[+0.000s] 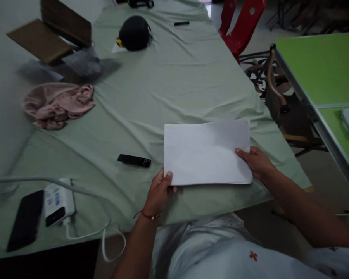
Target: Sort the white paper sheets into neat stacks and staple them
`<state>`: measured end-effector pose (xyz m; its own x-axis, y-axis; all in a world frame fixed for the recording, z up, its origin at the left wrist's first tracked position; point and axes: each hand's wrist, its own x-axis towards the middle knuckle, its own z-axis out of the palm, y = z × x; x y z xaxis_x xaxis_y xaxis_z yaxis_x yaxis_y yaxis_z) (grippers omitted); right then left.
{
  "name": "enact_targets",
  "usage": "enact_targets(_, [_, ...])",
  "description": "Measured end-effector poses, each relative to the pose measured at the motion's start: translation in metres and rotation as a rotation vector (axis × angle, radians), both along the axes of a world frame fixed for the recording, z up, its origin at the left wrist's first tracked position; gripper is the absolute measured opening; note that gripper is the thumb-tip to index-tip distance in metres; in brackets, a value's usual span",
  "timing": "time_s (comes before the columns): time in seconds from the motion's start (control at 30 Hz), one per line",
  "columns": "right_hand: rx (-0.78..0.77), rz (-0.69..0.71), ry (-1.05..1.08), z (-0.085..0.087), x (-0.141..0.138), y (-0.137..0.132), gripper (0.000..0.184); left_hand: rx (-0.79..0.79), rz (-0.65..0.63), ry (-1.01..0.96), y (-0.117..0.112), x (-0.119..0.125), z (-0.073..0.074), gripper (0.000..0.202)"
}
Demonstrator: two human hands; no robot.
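A thin stack of white paper (206,153), seemingly blank on its upper face, is held above the front part of the cloth-covered table. My left hand (159,190) pinches its lower left corner, thumb on top and a red string on the wrist. At the right edge my right hand (257,161) grips the stack, its thumb lying over the face and the other fingers mostly hidden beneath. Left of the paper, a black remote-like object (134,160) rests on the cloth, apart from both hands.
The light green tablecloth (189,85) is wrinkled. At left lie a pink cloth (61,102), an open cardboard box (61,35), a black phone (26,220) and a white device (58,201) with a cable. Farther back sits a black cap (134,33). A green table (322,69) and red chair (242,29) stand right.
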<state>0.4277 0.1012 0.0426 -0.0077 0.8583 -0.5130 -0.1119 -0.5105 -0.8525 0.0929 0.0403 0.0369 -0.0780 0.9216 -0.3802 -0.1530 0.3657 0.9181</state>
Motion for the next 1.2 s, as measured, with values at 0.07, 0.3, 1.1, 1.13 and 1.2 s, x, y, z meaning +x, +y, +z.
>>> enact_targets(0.07, [-0.020,-0.010,0.021,0.003,0.004,0.000,0.049,-0.012,0.012,-0.055,-0.002,-0.005,-0.002,0.049])
enact_targets(0.3, [-0.096,0.081,0.047,0.008,0.007,-0.012,0.048,-0.051,0.266,-0.187,0.021,-0.003,0.008,0.052])
enact_targets(1.1, [0.023,-0.002,-0.065,0.001,0.009,-0.012,0.044,-0.020,0.079,-0.071,0.031,0.004,0.011,0.064])
enact_targets(1.13, [0.034,-0.036,-0.058,0.002,0.007,-0.010,0.045,0.006,0.047,-0.044,0.028,0.004,0.011,0.061])
enact_targets(1.2, [0.052,-0.068,-0.049,0.004,0.001,-0.005,0.047,0.027,0.026,0.041,0.024,0.004,0.010,0.057])
